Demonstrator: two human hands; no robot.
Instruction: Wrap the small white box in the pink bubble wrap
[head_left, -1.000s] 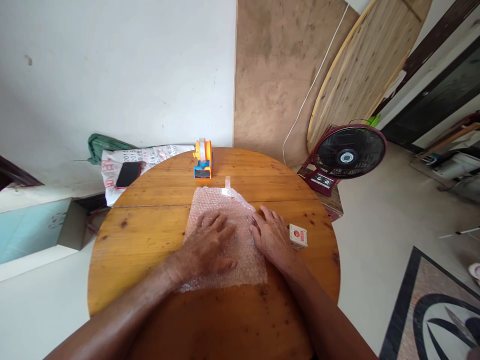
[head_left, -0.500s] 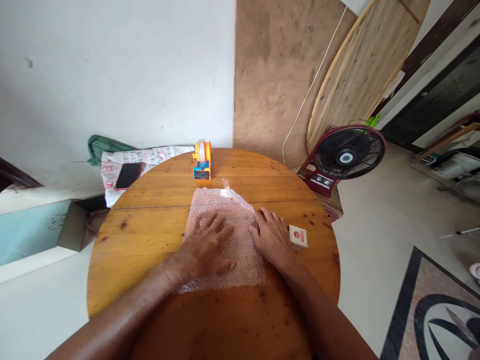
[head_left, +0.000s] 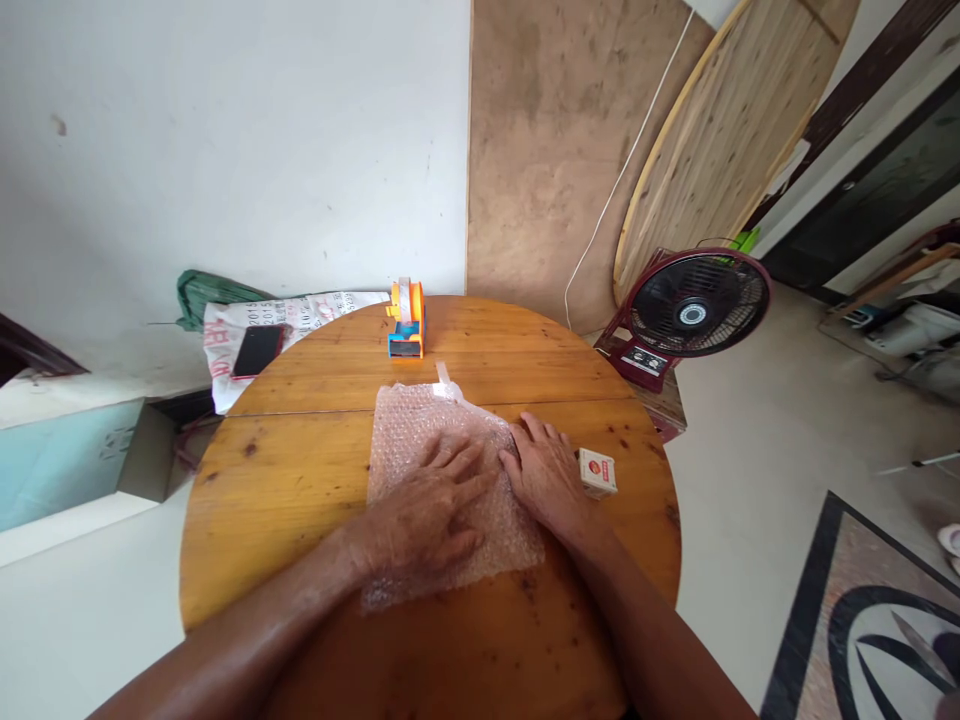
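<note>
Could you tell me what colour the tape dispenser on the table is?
The tape dispenser is orange with a blue base; head view.

One view only, taken by a cam worn on the head, above the near edge of the worktop (head_left: 300,500). It is aimed fwd & steeply down. The worktop is seen from close and fills the lower middle of the frame, w/ its near rim cut off at the bottom. Both forearms are seen entering from there, and the left hand (head_left: 427,510) & right hand (head_left: 547,475) are caught approx. at the worktop's centre. Beyond the worktop's far edge the wall (head_left: 262,150) is taken in. Right of the worktop, a fan (head_left: 694,305) & the floor (head_left: 750,480) are included. A wide lens is suggested: verticals lean outward.
</note>
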